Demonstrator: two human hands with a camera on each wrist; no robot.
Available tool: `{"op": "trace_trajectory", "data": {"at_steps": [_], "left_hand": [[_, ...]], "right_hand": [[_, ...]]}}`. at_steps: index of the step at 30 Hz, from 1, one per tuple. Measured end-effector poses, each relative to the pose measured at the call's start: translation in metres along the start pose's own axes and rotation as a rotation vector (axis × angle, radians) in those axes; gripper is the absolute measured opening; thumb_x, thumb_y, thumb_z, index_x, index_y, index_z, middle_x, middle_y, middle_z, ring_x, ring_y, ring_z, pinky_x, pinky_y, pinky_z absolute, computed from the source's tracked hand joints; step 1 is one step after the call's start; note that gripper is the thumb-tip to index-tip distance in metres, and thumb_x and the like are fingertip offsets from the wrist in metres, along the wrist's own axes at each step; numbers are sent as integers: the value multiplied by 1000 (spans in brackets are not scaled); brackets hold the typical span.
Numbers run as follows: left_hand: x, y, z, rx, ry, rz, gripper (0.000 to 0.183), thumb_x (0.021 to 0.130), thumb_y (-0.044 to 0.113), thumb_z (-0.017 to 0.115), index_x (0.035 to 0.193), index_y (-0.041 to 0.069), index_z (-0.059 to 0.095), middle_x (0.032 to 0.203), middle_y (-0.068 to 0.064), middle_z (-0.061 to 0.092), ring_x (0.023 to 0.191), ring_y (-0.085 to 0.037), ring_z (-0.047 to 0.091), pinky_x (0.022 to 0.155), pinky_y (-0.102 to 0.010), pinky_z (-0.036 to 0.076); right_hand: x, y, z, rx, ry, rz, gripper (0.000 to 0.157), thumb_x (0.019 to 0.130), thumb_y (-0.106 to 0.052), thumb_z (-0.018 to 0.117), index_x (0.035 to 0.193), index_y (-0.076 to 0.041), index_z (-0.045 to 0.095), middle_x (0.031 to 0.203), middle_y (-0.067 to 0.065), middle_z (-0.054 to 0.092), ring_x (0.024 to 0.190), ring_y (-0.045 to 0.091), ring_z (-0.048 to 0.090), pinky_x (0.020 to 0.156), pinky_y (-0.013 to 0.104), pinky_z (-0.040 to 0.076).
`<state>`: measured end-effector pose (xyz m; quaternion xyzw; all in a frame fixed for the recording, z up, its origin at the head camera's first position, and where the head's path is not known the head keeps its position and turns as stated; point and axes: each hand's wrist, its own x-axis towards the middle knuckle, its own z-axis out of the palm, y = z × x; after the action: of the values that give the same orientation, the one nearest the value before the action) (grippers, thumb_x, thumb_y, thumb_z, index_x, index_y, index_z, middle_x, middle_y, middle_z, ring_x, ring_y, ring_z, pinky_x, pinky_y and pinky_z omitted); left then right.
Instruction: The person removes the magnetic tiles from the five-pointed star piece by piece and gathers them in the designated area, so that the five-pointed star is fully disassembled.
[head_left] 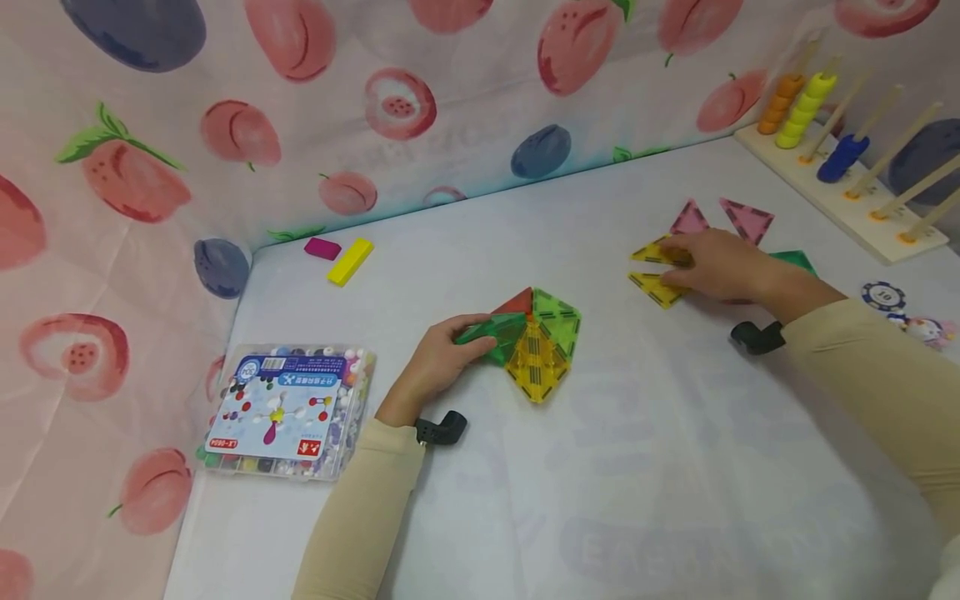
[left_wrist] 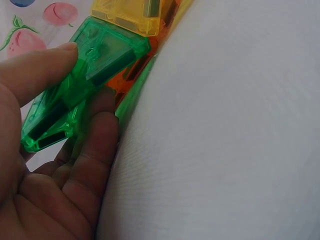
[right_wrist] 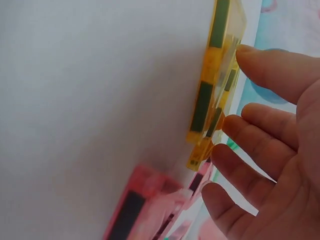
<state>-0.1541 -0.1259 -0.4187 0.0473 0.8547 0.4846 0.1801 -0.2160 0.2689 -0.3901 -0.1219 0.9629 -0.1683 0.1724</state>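
My left hand point(head_left: 444, 357) pinches a dark green translucent magnetic tile point(head_left: 501, 333) between thumb and fingers. That tile belongs to a cluster with a red tile point(head_left: 514, 302), a light green tile point(head_left: 561, 323) and yellow tiles point(head_left: 537, 358), standing on the table. In the left wrist view, the thumb lies on the outer face of the green tile point(left_wrist: 107, 52) and the fingers are behind it. Over to the right, my right hand point(head_left: 718, 262) reaches over two yellow triangular tiles point(head_left: 654, 288). Its thumb tip touches the nearer yellow tile point(right_wrist: 205, 100); the fingers extend beside the other.
Around the right hand lie pink triangles point(head_left: 748, 222) and a green tile point(head_left: 797, 261). Farther right are a poker chip point(head_left: 883, 296) and a wooden peg board point(head_left: 847, 200) with coloured beads. A clear bead box point(head_left: 348, 417) and two small blocks point(head_left: 350, 262) occupy the left side.
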Motion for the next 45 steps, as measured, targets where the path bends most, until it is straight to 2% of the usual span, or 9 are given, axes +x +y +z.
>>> {"op": "trace_trajectory", "data": {"at_steps": [5, 10, 18, 25, 30, 34, 41, 45], "left_hand": [[0, -1, 1, -5, -5, 0, 44, 74, 52, 65, 114, 37, 57, 113, 9, 53, 95, -15, 50, 84, -34, 40], [1, -2, 1, -3, 1, -1, 44, 73, 53, 65, 114, 38, 57, 113, 9, 53, 95, -15, 50, 84, -34, 40], [1, -3, 1, -12, -2, -4, 44, 73, 53, 65, 114, 37, 57, 114, 8, 52, 96, -15, 50, 84, -34, 40], [1, -2, 1, -10, 0, -4, 44, 74, 52, 65, 114, 37, 57, 114, 8, 52, 96, -16, 50, 84, -34, 40], [1, -2, 1, -4, 4, -1, 44, 74, 52, 65, 114, 37, 57, 114, 8, 52, 96, -16, 50, 84, -34, 40], [1, -2, 1, -8, -8, -3, 44, 74, 53, 65, 114, 37, 57, 116, 9, 51, 97, -16, 49, 85, -34, 39], [-1, -2, -4, 16, 8, -2, 45, 73, 54, 65, 113, 36, 57, 116, 9, 51, 98, -16, 49, 85, -35, 39], [-6, -1, -5, 86, 21, 12, 46, 73, 56, 63, 114, 35, 58, 113, 9, 54, 95, -14, 50, 82, -34, 41]], "right_hand": [[-7, 3, 1, 32, 30, 24, 72, 83, -51, 54, 138, -8, 34, 132, 22, 38, 119, 40, 32, 93, 58, 25], [-17, -4, 0, 80, 51, 31, 73, 80, -51, 58, 136, -8, 37, 131, 22, 39, 115, 38, 36, 90, 58, 29], [-18, -7, 8, 22, 63, -50, 81, 73, -52, 66, 133, -4, 39, 130, 20, 40, 110, 34, 37, 91, 54, 30], [-15, -6, 14, -11, 89, -49, 85, 70, -55, 67, 133, -4, 39, 130, 20, 40, 110, 34, 36, 91, 54, 31], [-19, -9, 11, 1, 104, -61, 87, 71, -55, 66, 134, -4, 37, 130, 20, 40, 110, 35, 37, 90, 55, 31], [-29, -28, 12, 51, 105, -75, 79, 73, -54, 64, 133, -9, 39, 127, 17, 44, 110, 34, 41, 88, 55, 34], [-36, -83, 45, 135, 7, -301, 62, 79, -46, 63, 128, -12, 48, 123, 5, 51, 110, 21, 46, 92, 45, 36], [-35, -98, 57, 177, -58, -332, 61, 79, -48, 61, 128, -13, 47, 122, 1, 51, 113, 18, 44, 95, 43, 34]]}}
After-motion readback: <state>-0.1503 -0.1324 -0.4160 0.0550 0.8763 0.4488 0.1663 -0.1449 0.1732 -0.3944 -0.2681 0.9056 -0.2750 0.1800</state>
